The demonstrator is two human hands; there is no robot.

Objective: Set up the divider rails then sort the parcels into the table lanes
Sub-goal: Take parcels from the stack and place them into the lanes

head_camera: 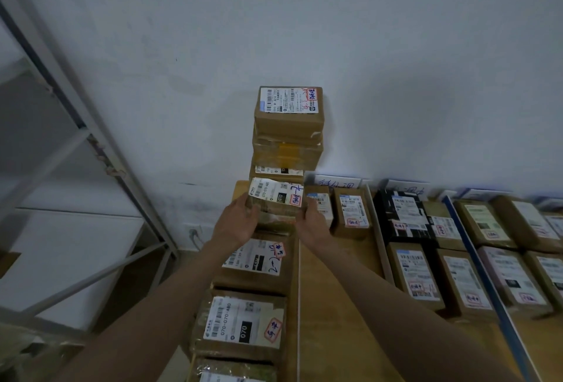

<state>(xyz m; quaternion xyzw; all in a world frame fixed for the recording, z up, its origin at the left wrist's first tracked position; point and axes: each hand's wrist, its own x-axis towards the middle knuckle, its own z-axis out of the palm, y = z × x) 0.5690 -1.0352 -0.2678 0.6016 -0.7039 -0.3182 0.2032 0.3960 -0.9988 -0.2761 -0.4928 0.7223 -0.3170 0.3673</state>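
**Seating a parcel at the far end of the leftmost lane**

Holding the taped parcel (275, 201) between both hands, I keep my left hand (240, 223) curled round its left edge and my right hand (313, 223) cupped against its right edge, label up. It sits at the foot of the stack (288, 131) that leans on the wall. As I judge it, the careful way is to keep it level, slide it square against the boxes behind, and let go only once it rests flat, since a nudge could topple the stack.

Going left to right: a metal shelf frame (100, 162) stands beside the table (332, 305). The leftmost lane carries a row of labelled boxes (243, 320) running towards me. A white rail (298, 305) borders it. The next lane holds two boxes (350, 214) at its far end. Beyond a pale rail, a lane holds a black parcel (402, 217) and brown ones. Past the blue rail (487, 275), more boxes lie flat.
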